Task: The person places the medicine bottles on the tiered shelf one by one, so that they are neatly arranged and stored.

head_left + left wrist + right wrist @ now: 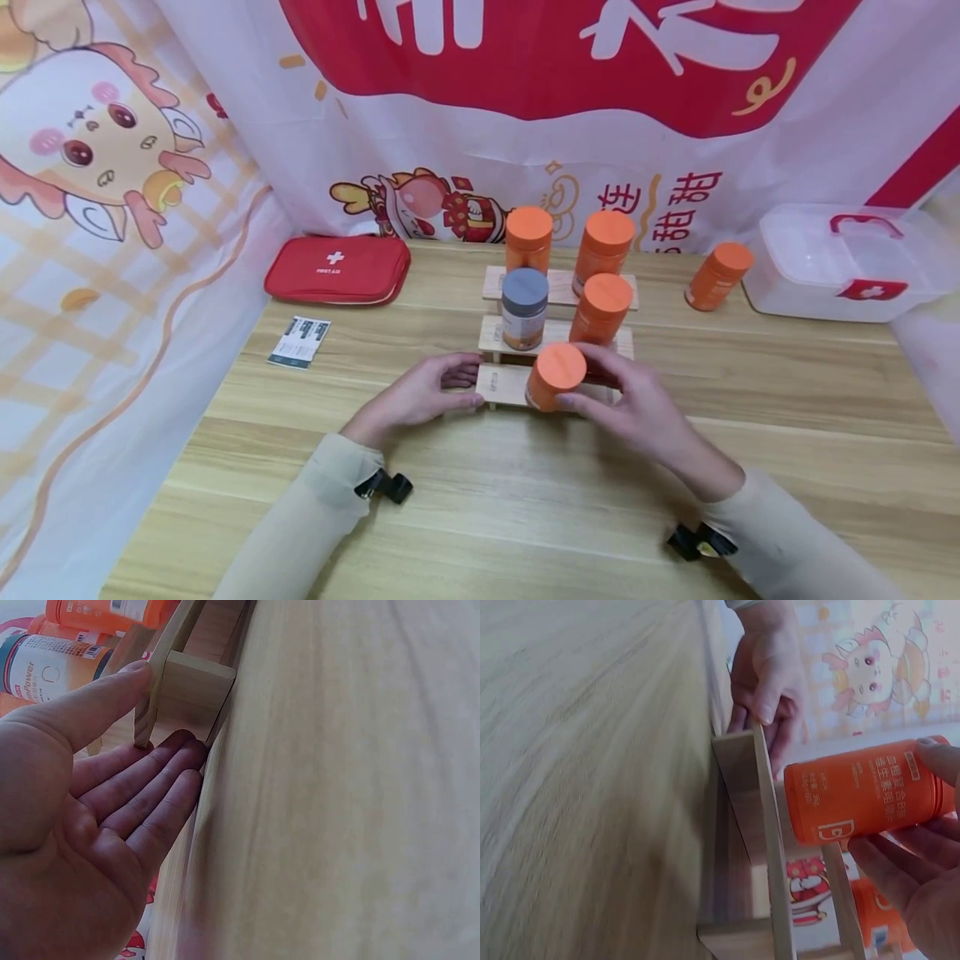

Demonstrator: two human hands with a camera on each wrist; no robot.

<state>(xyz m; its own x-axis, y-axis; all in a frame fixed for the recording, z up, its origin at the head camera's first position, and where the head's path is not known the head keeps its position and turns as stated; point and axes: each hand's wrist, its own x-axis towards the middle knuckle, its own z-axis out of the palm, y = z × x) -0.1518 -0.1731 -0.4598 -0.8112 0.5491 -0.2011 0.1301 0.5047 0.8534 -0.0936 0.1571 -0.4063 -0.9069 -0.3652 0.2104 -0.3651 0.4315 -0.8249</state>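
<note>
A stepped wooden rack (504,385) has three tiers. My right hand (647,404) holds an orange bottle (553,385) by its upper part, thumb on one side and fingers on the other. In the right wrist view the base of this bottle (866,791) is close to the lowest board (774,847); whether they touch I cannot tell. My left hand (420,390) is at the rack's left end. There its thumb (112,697) touches the board's end, with the fairly straight fingers (142,795) below. A grey-capped bottle (524,308) and an orange bottle (602,308) occupy the middle tier.
Two orange-capped bottles, one of them here (528,237), stand on the top tier. Another orange bottle (718,277) is right of the rack, beside a clear white box (832,292). A red first aid pouch (337,269) and a printed card (300,342) lie left.
</note>
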